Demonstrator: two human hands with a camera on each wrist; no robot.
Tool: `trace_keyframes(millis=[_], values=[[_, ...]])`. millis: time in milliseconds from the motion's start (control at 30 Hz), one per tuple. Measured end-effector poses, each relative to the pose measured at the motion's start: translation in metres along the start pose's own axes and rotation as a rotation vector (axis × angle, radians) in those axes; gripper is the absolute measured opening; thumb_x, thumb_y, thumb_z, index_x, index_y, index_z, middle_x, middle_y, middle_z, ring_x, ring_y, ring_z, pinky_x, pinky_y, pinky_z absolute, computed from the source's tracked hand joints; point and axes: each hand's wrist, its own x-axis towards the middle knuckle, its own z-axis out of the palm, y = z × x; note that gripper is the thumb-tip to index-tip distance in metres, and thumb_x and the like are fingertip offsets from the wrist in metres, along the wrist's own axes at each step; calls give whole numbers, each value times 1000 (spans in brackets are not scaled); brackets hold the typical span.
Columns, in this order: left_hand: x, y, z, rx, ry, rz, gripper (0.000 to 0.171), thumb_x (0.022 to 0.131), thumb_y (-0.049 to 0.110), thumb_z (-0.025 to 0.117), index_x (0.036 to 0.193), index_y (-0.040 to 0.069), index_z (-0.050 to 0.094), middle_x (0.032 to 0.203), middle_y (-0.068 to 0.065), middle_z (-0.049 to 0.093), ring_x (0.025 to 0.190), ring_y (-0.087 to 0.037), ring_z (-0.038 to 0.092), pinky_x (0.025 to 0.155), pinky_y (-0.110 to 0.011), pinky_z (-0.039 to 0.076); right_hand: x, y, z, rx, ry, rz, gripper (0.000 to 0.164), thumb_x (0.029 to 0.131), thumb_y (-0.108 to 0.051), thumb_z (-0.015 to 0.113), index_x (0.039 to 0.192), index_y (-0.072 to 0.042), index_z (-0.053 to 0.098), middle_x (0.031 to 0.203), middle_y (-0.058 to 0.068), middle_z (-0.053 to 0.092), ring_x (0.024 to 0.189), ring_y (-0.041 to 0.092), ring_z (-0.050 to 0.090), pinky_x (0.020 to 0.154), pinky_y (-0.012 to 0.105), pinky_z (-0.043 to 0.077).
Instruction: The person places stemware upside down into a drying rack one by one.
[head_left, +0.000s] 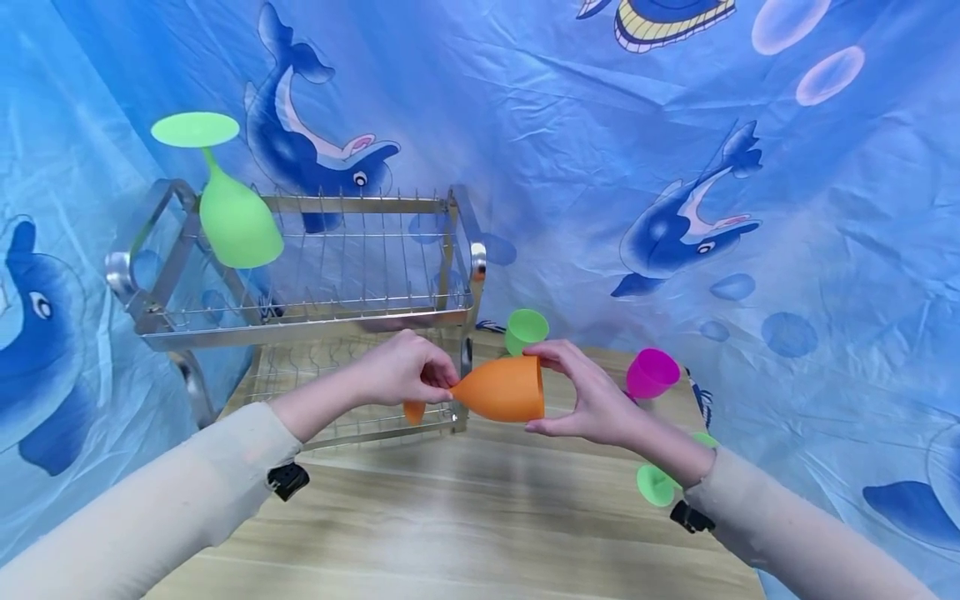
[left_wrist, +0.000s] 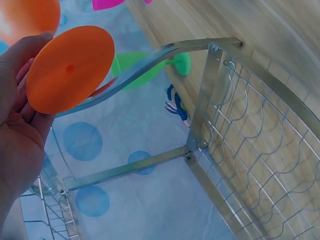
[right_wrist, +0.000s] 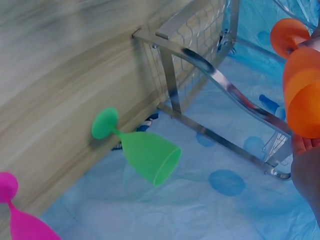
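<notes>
An orange plastic goblet point(head_left: 498, 390) lies sideways in the air between both hands, its mouth toward the right. My left hand point(head_left: 408, 368) pinches it at the stem. My right hand point(head_left: 592, 400) holds the bowl near the rim, thumb below and fingers above. In the left wrist view the goblet's round foot point(left_wrist: 70, 70) faces the camera beside the left palm. The right wrist view shows the bowl point(right_wrist: 305, 90) at the right edge. Just behind the goblet is the right end of a two-tier metal dish rack point(head_left: 307, 333).
A green goblet point(head_left: 238, 221) hangs upside down at the rack's upper left. Another green goblet point(head_left: 527, 329) stands behind the hands, with a magenta goblet point(head_left: 651, 373) to its right. The right forearm partly hides a further green goblet point(head_left: 656, 485) on the wooden table point(head_left: 450, 533).
</notes>
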Motion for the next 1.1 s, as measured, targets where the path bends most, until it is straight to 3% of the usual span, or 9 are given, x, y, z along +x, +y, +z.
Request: trace_keyframes(millis=[200,300,467,667,833,967,1100], values=[[-1,6,-5,32,-10,6,6,92,10,84,97,12,82,86,10,77,76,3,68,70,-18,60,-3,3,5,62,59,0,89,75,-21,101,149,-11,54,143,5,60,132,24,62,113,43,53],[-2,10,-8,62,16,30,9,91,11,84,100,12,82,91,7,79,79,0,70,72,-21,61,-5,5,7,115,89,12,88,74,-17,101,148,-9,55,143,5,60,132,24,63,113,41,52],[-13,23,-14,120,147,69,26,88,20,90,113,14,81,109,1,81,88,-9,73,81,-32,64,-14,10,12,222,158,11,86,73,-6,100,146,-4,55,145,11,59,132,21,61,113,32,50],[-35,40,-31,76,315,71,39,84,20,94,121,16,81,112,4,81,96,-15,76,88,-45,64,-23,12,12,335,230,3,85,73,9,94,147,2,53,146,22,56,133,15,60,113,27,50],[-59,46,-49,83,390,16,45,84,23,94,126,18,79,122,5,79,111,-16,75,93,-43,63,-29,11,8,416,273,46,82,78,12,89,149,3,50,146,13,57,129,16,62,110,26,52],[-82,39,-56,-19,467,-60,45,85,17,93,128,18,78,123,4,78,111,-12,74,97,-24,59,-33,7,5,538,301,92,78,83,12,84,151,4,47,145,8,57,126,16,62,108,25,54],[-91,25,-48,-200,508,-83,43,86,5,90,127,12,78,124,-2,78,111,-10,73,96,-16,56,-34,2,6,725,330,134,72,88,11,79,151,-4,48,141,7,57,123,17,62,103,28,58]])
